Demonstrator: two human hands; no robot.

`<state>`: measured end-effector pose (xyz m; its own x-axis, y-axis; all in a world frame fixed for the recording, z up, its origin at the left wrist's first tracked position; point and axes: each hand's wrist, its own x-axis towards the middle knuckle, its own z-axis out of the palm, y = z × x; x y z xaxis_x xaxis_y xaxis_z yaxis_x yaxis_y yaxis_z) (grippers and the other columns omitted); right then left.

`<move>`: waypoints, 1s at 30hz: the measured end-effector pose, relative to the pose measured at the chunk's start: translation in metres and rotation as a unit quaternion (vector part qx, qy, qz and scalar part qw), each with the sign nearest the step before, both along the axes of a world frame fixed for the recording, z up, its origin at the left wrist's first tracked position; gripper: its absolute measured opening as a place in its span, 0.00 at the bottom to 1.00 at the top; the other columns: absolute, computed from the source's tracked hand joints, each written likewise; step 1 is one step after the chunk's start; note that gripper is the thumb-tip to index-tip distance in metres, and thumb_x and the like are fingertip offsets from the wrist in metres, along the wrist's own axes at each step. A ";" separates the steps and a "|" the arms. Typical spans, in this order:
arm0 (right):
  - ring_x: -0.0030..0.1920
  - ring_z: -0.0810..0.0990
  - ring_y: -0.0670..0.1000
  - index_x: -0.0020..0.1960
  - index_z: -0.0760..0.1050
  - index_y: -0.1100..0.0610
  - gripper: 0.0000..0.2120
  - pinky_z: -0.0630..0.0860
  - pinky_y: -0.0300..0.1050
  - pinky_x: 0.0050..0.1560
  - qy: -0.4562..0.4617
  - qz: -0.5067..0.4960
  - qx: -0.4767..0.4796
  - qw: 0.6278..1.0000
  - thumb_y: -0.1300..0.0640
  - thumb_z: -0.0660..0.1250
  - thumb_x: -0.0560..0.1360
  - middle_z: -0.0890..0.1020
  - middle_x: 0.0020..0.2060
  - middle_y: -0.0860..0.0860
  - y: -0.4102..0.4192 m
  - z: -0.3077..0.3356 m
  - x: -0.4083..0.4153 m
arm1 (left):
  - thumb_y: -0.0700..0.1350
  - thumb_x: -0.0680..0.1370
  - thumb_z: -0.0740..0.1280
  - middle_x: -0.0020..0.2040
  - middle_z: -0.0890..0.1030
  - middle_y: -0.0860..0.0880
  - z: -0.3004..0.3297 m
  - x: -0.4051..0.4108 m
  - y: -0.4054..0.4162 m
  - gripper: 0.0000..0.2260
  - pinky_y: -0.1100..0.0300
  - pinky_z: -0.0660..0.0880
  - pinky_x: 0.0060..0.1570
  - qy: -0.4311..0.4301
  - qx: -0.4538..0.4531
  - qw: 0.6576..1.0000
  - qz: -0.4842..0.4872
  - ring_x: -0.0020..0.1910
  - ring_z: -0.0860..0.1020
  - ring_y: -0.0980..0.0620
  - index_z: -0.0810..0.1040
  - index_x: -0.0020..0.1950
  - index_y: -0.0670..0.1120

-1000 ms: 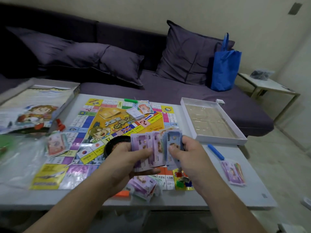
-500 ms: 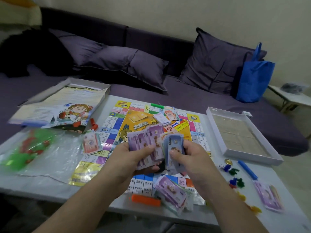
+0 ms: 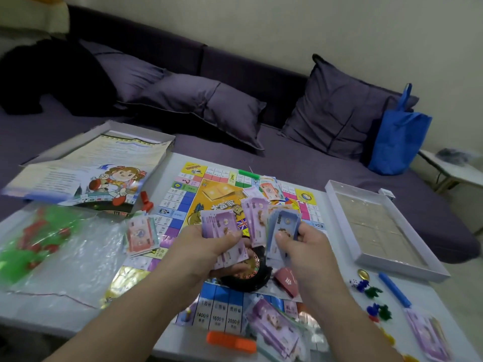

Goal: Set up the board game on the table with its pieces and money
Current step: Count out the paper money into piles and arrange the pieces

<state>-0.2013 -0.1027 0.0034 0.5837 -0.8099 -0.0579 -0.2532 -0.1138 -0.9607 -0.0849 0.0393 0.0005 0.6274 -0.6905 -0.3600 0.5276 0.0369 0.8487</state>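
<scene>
Both hands hovered over the board point(image 3: 183, 205): left hand point(image 3: 209, 246) pinched purple notes point(image 3: 222, 226), right hand point(image 3: 303, 246) gripped blue ones point(image 3: 283, 226) (table's point(image 3: 308, 184) near edge cluttered).

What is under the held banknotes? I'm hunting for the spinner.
A black roulette wheel sits on the board below the purple notes in the left hand; its far part is covered.

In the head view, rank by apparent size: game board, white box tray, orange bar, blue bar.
Largest to smallest:
1. game board
2. white box tray
3. and 4. orange bar and blue bar: they look alike in length; the orange one lies nearer the camera, so I won't rank them.
</scene>
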 end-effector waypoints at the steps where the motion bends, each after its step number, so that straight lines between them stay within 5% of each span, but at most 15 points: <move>1: 0.40 0.84 0.58 0.48 0.84 0.54 0.08 0.82 0.57 0.46 0.007 -0.014 0.002 1.000 0.64 0.68 0.81 0.86 0.42 0.59 -0.013 0.000 0.007 | 0.37 0.80 0.71 0.49 0.88 0.38 0.001 0.006 -0.002 0.10 0.49 0.86 0.40 -0.005 0.003 1.000 0.000 0.47 0.88 0.40 0.79 0.60 0.35; 6: 0.37 0.73 0.55 0.46 0.77 0.67 0.04 0.69 0.48 0.40 0.064 -0.067 -0.024 0.995 0.66 0.65 0.76 0.76 0.36 0.59 -0.102 -0.015 0.062 | 0.37 0.80 0.71 0.48 0.88 0.38 0.002 0.045 -0.017 0.11 0.51 0.86 0.38 -0.016 0.011 1.000 0.010 0.46 0.88 0.41 0.79 0.60 0.34; 10: 0.36 0.58 0.52 0.43 0.63 0.58 0.11 0.53 0.47 0.36 0.132 -0.114 -0.038 0.984 0.71 0.62 0.75 0.61 0.35 0.55 -0.163 -0.027 0.112 | 0.37 0.80 0.71 0.48 0.88 0.38 0.000 0.070 -0.032 0.11 0.49 0.86 0.40 0.003 -0.001 1.000 0.025 0.46 0.88 0.41 0.79 0.59 0.33; 16: 0.34 0.63 0.53 0.45 0.66 0.59 0.08 0.59 0.43 0.31 0.206 -0.110 -0.066 0.970 0.70 0.62 0.77 0.66 0.35 0.53 -0.215 -0.051 0.159 | 0.38 0.78 0.73 0.49 0.88 0.38 -0.007 0.088 -0.047 0.12 0.46 0.86 0.43 0.033 -0.018 0.999 0.032 0.49 0.88 0.39 0.80 0.59 0.35; 23: 0.40 0.74 0.55 0.45 0.73 0.58 0.04 0.74 0.46 0.41 0.226 -0.096 -0.071 0.967 0.64 0.66 0.78 0.74 0.39 0.53 -0.211 -0.049 0.133 | 0.30 0.82 0.63 0.50 0.87 0.35 -0.003 0.087 -0.045 0.10 0.42 0.85 0.44 0.044 -0.038 0.998 0.012 0.49 0.87 0.36 0.73 0.63 0.35; 27: 0.38 0.75 0.55 0.43 0.73 0.57 0.06 0.77 0.53 0.44 0.156 -0.076 -0.028 0.984 0.64 0.69 0.76 0.76 0.41 0.59 -0.178 -0.021 0.095 | 0.29 0.82 0.64 0.51 0.86 0.34 0.005 0.073 -0.036 0.11 0.45 0.86 0.42 0.012 -0.032 0.999 -0.005 0.49 0.87 0.35 0.73 0.64 0.32; 30: 0.32 0.77 0.55 0.44 0.76 0.65 0.03 0.73 0.50 0.37 0.044 0.012 0.039 0.998 0.67 0.69 0.76 0.77 0.34 0.61 -0.120 0.012 0.065 | 0.30 0.80 0.68 0.54 0.85 0.34 0.010 0.061 -0.027 0.11 0.47 0.85 0.41 -0.005 -0.021 1.000 -0.003 0.45 0.87 0.37 0.76 0.62 0.32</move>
<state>-0.1365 -0.2230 0.0152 0.5928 -0.7865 -0.1731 -0.3358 -0.0460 -0.9408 -0.0241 0.0125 0.0106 0.6271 -0.7083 -0.3241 0.5187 0.0693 0.8521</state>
